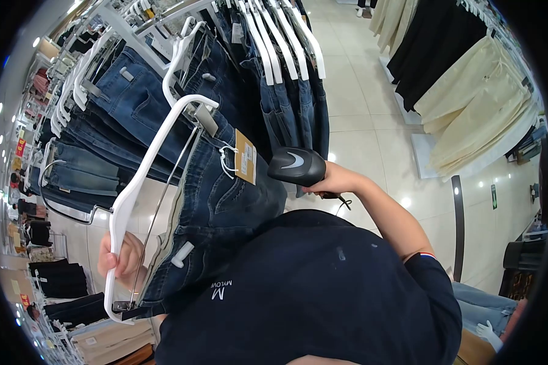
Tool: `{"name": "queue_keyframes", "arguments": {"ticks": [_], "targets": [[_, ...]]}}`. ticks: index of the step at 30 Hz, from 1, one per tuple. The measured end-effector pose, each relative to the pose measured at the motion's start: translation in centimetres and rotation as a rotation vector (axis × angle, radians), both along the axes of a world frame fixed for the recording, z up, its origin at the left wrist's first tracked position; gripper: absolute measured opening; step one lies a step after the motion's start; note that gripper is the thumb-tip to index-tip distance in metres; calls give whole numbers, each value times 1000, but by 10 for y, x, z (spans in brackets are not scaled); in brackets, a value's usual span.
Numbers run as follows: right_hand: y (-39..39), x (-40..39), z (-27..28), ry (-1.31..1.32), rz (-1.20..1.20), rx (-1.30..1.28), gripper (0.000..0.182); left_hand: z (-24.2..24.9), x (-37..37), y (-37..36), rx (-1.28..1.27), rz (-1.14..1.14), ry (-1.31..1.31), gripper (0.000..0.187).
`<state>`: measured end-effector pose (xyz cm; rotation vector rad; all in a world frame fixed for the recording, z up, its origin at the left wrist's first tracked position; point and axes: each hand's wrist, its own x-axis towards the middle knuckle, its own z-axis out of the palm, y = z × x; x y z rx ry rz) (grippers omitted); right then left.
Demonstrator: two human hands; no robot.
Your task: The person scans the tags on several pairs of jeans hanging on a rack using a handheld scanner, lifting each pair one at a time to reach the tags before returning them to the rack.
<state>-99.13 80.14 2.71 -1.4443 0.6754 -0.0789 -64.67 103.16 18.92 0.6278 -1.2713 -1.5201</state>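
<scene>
A white hanger [143, 173] with dark blue jeans [207, 213] clipped to it is held up at the left of the view. The fingers of my left hand [123, 258] are wrapped round the hanger near its lower end. My right hand [332, 181] grips a black handheld scanner [296, 166], whose head is just right of the brown paper tag [245, 157] on the jeans. A white string ties the tag at the waistband. A white plastic security tag [181, 254] sits on the denim.
Behind the held jeans, racks carry more jeans [125, 91] on white hangers [259, 42]. Cream trousers [475, 97] and black garments [435, 45] hang at the upper right. Folded dark clothes [61, 285] lie at the lower left. Pale floor tiles [359, 91] show between the racks.
</scene>
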Motion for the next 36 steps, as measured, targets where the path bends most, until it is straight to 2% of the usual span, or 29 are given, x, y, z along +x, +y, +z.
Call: {"name": "queue_keyframes", "arguments": {"ticks": [11, 26, 32, 36], "targets": [[14, -21, 4, -25, -28, -10, 24, 8, -12, 7, -44, -74, -48, 39], [27, -35, -5, -78, -10, 14, 17, 14, -34, 30, -5, -13, -87, 42], [39, -33, 3, -60, 15, -54, 18, 11, -35, 44, 6, 41, -80, 42], [42, -39, -3, -70, 27, -62, 25, 11, -38, 46, 9, 12, -51, 41]]}}
